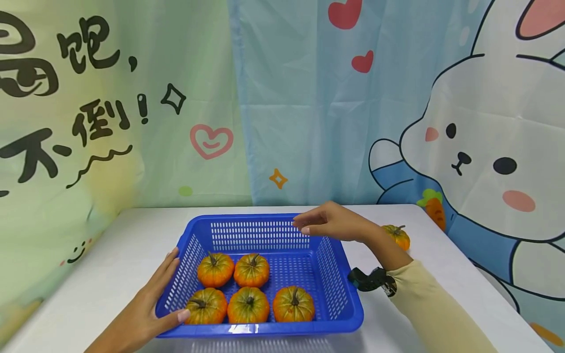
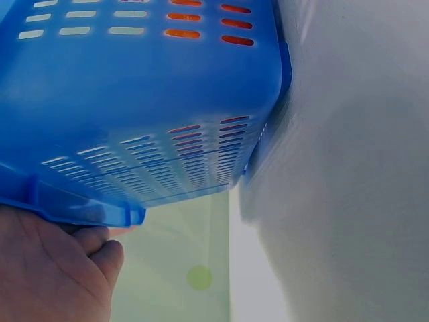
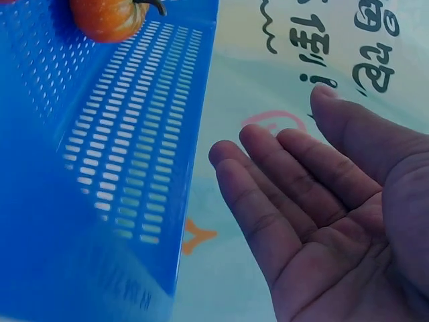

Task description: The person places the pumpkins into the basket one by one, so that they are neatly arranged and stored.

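Note:
A blue plastic basket (image 1: 337, 274) with slotted walls stands on the white table. Several small orange-green pumpkins (image 1: 249, 305) sit inside, a row at the front and two behind it on the left. My left hand (image 1: 143, 304) rests against the basket's left side, fingers stretched along the rim and thumb over the front left corner beside a pumpkin. In the left wrist view, that hand (image 2: 53, 268) lies against the rim's outer side. My right hand (image 1: 333, 222) hovers over the back right rim, palm empty and fingers loosely extended, as the right wrist view of the hand (image 3: 322, 208) also shows.
One more pumpkin (image 1: 397, 237) lies on the table to the right of the basket, partly behind my right forearm. A printed curtain (image 1: 287, 98) hangs behind the table (image 1: 110, 255). A dark strap (image 1: 371, 279) is around my right wrist.

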Demonstrator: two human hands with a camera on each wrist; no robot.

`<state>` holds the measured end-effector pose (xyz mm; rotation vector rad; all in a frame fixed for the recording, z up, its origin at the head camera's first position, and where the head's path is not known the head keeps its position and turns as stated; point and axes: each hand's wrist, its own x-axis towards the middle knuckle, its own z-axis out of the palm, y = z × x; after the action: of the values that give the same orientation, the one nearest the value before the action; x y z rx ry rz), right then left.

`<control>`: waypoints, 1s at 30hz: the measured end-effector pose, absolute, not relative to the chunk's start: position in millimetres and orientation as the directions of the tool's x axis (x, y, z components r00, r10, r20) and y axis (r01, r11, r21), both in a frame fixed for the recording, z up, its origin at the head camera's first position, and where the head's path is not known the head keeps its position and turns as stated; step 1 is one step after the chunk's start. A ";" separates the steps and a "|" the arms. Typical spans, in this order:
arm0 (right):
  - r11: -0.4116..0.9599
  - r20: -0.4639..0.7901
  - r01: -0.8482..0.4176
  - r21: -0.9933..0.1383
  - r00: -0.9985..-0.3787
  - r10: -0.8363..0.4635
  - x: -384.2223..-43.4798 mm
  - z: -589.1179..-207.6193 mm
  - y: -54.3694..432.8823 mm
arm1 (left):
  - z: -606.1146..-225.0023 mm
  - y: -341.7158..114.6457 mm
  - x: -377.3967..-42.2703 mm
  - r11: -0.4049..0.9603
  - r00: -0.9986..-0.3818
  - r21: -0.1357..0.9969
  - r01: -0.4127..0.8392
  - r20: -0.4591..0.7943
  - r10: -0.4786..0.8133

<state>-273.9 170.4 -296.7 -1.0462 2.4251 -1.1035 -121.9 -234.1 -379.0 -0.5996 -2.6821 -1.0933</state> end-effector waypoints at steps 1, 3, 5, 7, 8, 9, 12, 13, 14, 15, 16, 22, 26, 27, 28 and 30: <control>0.450 0.049 -0.503 -0.738 -0.706 -0.707 -273.1 -296.9 173.1 | -378.7 -233.8 -122.1 0.647 -0.905 0.632 0.426 0.307 0.296; 0.457 0.063 -0.504 -0.733 -0.719 -0.692 -271.7 -298.0 178.8 | -378.3 -233.5 -122.4 0.646 -0.906 0.636 0.423 0.300 0.298; 0.466 0.074 -0.499 -0.731 -0.737 -0.672 -270.0 -299.5 184.4 | -378.1 -233.7 -122.5 0.646 -0.907 0.636 0.421 0.296 0.300; 0.471 0.086 -0.494 -0.731 -0.752 -0.654 -268.6 -301.6 190.2 | -377.6 -233.5 -122.5 0.645 -0.908 0.639 0.418 0.291 0.300; 0.474 0.089 -0.488 -0.733 -0.760 -0.644 -268.0 -303.2 193.0 | -377.5 -233.7 -122.4 0.644 -0.908 0.640 0.418 0.292 0.299; 0.480 0.088 -0.477 -0.736 -0.771 -0.631 -267.1 -304.6 195.5 | -377.4 -233.6 -122.3 0.644 -0.909 0.642 0.417 0.291 0.299; 0.491 0.091 -0.446 -0.749 -0.803 -0.590 -263.9 -309.3 204.1 | -377.0 -232.9 -122.3 0.640 -0.909 0.646 0.416 0.290 0.299; 0.497 0.092 -0.432 -0.752 -0.816 -0.571 -262.6 -310.9 207.0 | -377.0 -232.8 -122.3 0.637 -0.909 0.648 0.417 0.290 0.300; 0.503 0.094 -0.420 -0.755 -0.829 -0.552 -261.3 -312.4 209.8 | -377.2 -232.7 -122.2 0.635 -0.909 0.650 0.417 0.289 0.301; 0.507 0.098 -0.412 -0.757 -0.839 -0.535 -260.1 -313.8 212.7 | -377.4 -232.6 -122.3 0.633 -0.908 0.651 0.418 0.289 0.303; 0.513 0.106 -0.409 -0.754 -0.848 -0.519 -259.0 -315.4 215.8 | -377.4 -232.5 -122.1 0.631 -0.908 0.653 0.420 0.290 0.304; 0.566 0.166 -0.432 -0.702 -0.873 -0.459 -257.6 -326.6 232.8 | -377.9 -233.4 -121.9 0.643 -0.897 0.626 0.441 0.318 0.307; 0.579 0.195 -0.419 -0.700 -0.892 -0.408 -259.1 -335.1 243.3 | -378.1 -233.7 -121.8 0.641 -0.904 0.637 0.427 0.303 0.302; 0.581 0.200 -0.409 -0.704 -0.899 -0.390 -259.7 -337.4 246.3 | -378.0 -233.6 -121.8 0.640 -0.906 0.640 0.424 0.299 0.300; 0.583 0.201 -0.392 -0.711 -0.908 -0.366 -260.3 -339.5 249.4 | -378.3 -233.7 -121.8 0.641 -0.904 0.638 0.428 0.303 0.301; 0.594 0.206 -0.361 -0.719 -0.927 -0.314 -261.4 -343.7 256.3 | -378.5 -234.1 -122.0 0.643 -0.897 0.625 0.443 0.321 0.305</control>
<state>-261.4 256.3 -343.7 -0.6055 2.8557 -1.3093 -122.0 -234.1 -378.5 -0.6154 -2.6750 -1.0929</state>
